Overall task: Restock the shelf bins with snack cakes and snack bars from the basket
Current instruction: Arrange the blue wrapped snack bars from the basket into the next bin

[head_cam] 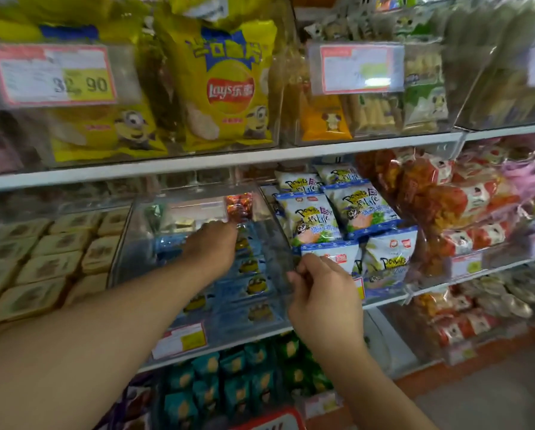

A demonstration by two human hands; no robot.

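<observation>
two hands in view. left hand (212,243) reaches into the clear bin (272,243), fingers hidden, grip undeterminable, above blue snack cakes (247,287). right hand (319,290) pinches the bin's front corner.

Yellow chip bags (226,85) on upper shelf, price tag (53,75), orange snack packs (446,193) at right

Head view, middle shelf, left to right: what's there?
Tan square snack cakes → clear bin of blue Minion packs with the left hand in it → right hand at the bin's edge → white-and-blue packs → orange-red packs.
</observation>
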